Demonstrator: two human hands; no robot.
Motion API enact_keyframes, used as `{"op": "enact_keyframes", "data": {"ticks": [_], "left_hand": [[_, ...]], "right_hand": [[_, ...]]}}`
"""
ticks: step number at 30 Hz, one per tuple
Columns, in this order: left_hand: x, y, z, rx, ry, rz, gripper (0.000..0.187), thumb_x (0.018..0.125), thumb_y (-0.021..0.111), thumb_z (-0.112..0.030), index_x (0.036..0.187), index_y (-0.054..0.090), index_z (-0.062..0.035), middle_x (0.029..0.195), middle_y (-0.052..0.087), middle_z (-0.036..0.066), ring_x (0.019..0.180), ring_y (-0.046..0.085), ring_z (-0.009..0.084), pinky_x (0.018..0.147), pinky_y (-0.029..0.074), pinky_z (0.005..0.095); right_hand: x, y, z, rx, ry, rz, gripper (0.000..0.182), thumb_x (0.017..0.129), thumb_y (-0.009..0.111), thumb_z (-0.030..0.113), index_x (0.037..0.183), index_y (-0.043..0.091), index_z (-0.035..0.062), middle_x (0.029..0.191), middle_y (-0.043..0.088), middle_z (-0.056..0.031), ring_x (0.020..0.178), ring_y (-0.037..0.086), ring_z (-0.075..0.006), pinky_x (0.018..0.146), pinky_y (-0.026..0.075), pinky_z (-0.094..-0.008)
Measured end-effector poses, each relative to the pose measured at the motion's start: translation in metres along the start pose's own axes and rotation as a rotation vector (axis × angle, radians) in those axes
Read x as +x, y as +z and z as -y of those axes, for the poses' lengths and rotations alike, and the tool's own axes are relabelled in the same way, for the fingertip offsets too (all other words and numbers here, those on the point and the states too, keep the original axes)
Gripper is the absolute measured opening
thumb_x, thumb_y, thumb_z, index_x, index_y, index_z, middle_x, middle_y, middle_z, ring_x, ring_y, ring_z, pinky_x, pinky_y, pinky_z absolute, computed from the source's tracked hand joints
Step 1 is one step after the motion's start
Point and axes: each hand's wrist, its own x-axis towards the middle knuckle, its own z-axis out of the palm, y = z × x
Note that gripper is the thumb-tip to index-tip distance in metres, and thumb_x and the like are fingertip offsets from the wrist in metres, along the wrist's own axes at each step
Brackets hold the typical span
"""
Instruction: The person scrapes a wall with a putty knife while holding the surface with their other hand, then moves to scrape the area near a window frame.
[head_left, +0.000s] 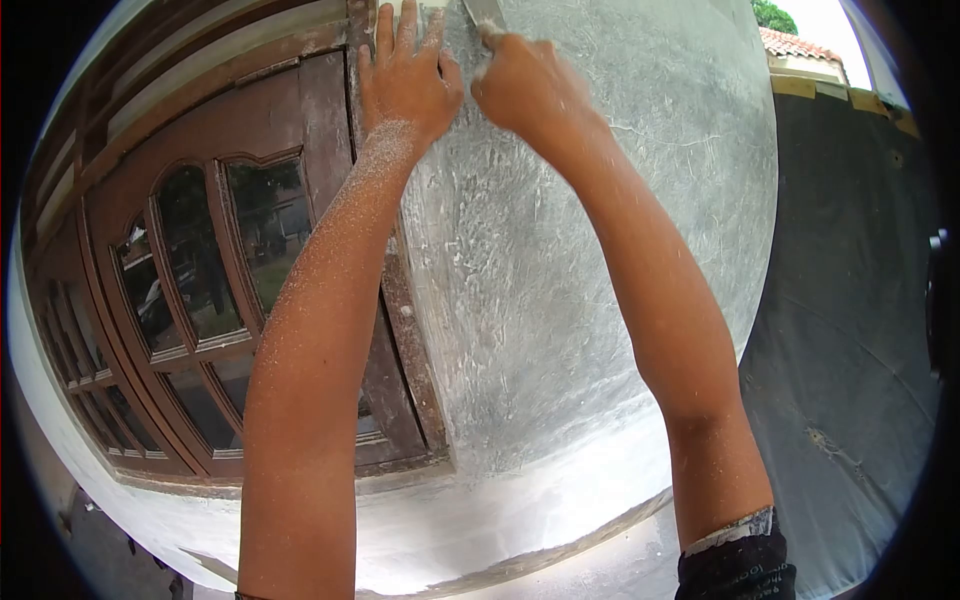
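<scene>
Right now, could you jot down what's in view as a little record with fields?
place: outdoors, facing a grey plastered wall beside a brown wooden window frame
left hand: open, palm flat on the wall's edge by the frame
right hand: closed around a scraper, blade against the wall
arms: raised, dusted with white powder
right side: dark tarp
far corner: tiled roof, tree

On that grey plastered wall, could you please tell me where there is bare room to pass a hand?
The plastered wall is bare between the window frame and the right forearm, and again from that forearm to the wall's right edge by the dark sheet. It is crowded at the top, where the left hand lies flat and the right hand grips a scraper blade.
</scene>
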Motion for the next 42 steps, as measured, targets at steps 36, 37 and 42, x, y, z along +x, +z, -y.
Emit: {"op": "enact_keyframes", "data": {"ticks": [36, 37, 42], "left_hand": [[0.001, 0.002, 0.000, -0.083, 0.008, -0.017, 0.050, 0.093, 0.053, -0.016, 0.140, 0.060, 0.0003, 0.167, 0.029, 0.015, 0.158, 0.016, 0.0332, 0.127, 0.017, 0.0542], [0.001, 0.003, 0.001, -0.084, 0.010, -0.017, 0.050, 0.093, 0.053, -0.016, 0.140, 0.060, 0.0003, 0.167, 0.029, 0.015, 0.158, 0.016, 0.0332, 0.127, 0.017, 0.0542], [0.000, 0.004, 0.002, -0.112, 0.005, -0.038, 0.050, 0.091, 0.054, -0.016, 0.138, 0.061, 0.0010, 0.167, 0.030, 0.015, 0.159, 0.016, 0.0332, 0.127, 0.018, 0.0541]], "right_hand": [[0.019, 0.009, -0.014, -0.063, -0.046, -0.087, 0.054, 0.088, 0.056, 0.014, 0.141, 0.063, 0.0082, 0.118, 0.070, -0.0302, 0.108, 0.069, -0.0467, 0.101, 0.053, -0.0491], [0.029, 0.009, -0.018, -0.044, -0.071, -0.106, 0.054, 0.088, 0.057, 0.014, 0.141, 0.062, 0.0075, 0.117, 0.070, -0.0306, 0.108, 0.069, -0.0467, 0.101, 0.053, -0.0493], [0.026, 0.013, -0.021, -0.031, -0.101, -0.109, 0.054, 0.088, 0.055, 0.015, 0.141, 0.062, 0.0061, 0.116, 0.069, -0.0322, 0.108, 0.068, -0.0479, 0.100, 0.053, -0.0506]]}}
